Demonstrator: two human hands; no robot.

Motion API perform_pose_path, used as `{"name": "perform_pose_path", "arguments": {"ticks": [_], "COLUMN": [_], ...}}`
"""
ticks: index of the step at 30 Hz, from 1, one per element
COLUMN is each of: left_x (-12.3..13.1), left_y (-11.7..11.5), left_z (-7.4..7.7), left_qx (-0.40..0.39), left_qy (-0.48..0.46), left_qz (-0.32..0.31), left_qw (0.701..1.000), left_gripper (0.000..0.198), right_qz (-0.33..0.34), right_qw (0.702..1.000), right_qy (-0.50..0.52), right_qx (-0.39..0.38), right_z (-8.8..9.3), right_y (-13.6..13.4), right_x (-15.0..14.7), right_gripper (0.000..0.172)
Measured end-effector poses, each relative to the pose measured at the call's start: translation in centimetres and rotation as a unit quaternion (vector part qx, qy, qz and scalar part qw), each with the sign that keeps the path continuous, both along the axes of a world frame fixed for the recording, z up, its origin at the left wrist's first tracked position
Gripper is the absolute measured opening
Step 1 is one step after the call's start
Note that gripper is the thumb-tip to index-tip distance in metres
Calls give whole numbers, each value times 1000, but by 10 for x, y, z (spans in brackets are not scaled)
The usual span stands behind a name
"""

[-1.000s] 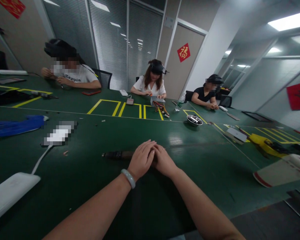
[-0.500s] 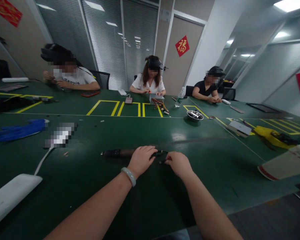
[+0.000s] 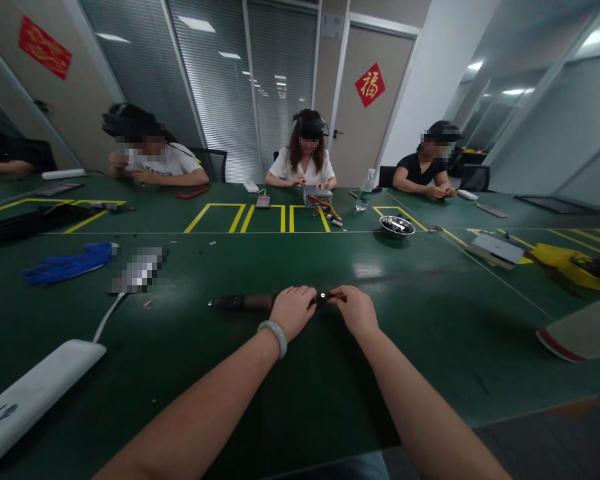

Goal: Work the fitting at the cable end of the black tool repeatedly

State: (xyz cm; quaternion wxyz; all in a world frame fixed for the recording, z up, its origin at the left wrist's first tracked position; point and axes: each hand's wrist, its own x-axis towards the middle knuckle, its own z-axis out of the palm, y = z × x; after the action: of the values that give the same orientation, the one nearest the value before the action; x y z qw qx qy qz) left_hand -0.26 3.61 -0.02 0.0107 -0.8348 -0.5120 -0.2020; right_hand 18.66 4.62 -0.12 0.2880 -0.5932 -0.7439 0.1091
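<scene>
A long dark cylindrical tool (image 3: 253, 303) lies crosswise on the green table, its small metallic tip pointing left. My left hand (image 3: 294, 310) is closed around the tool's right part, hiding much of it. Just to the right, my right hand (image 3: 354, 308) pinches a thin dark piece at the tool's right end; the fingers cover most of it, so I cannot make out what it is. Between both hands shows a small dark fitting (image 3: 323, 297) with a bright spot.
On the left are a white power strip (image 3: 40, 393), a phone (image 3: 137, 270) and a blue glove (image 3: 70, 263). Farther off stand a metal bowl (image 3: 397, 227) and a bottle (image 3: 365, 192). A pale cup (image 3: 585, 327) lies at right. Several people sit across the table.
My right hand has moved up, bringing the small dark piece from below the tool's right end into line with it. My left hand stays on the tool. The view has shifted slightly.
</scene>
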Motion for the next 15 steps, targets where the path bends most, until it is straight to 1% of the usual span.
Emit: {"name": "perform_pose_path", "arguments": {"ticks": [3,6,11,15], "left_x": [-1,-3,-3,-4], "left_y": [1,0,-1,-1], "left_z": [0,3,7,7], "left_qx": [-11,-18,-19,-29], "left_qy": [5,-1,-22,-23], "left_qz": [-6,-15,-33,-32], "left_qw": [1000,1000,999,999], "left_gripper": [8,8,8,10], "right_qz": [-3,4,12,20], "right_qw": [1000,1000,998,998], "right_qy": [5,-20,-57,-50], "right_qx": [-7,1,21,12], "right_z": [-2,-4,-3,-2], "right_y": [-1,-1,-2,-4], "right_x": [3,3,2,0], "right_gripper": [8,5,2,2]}}
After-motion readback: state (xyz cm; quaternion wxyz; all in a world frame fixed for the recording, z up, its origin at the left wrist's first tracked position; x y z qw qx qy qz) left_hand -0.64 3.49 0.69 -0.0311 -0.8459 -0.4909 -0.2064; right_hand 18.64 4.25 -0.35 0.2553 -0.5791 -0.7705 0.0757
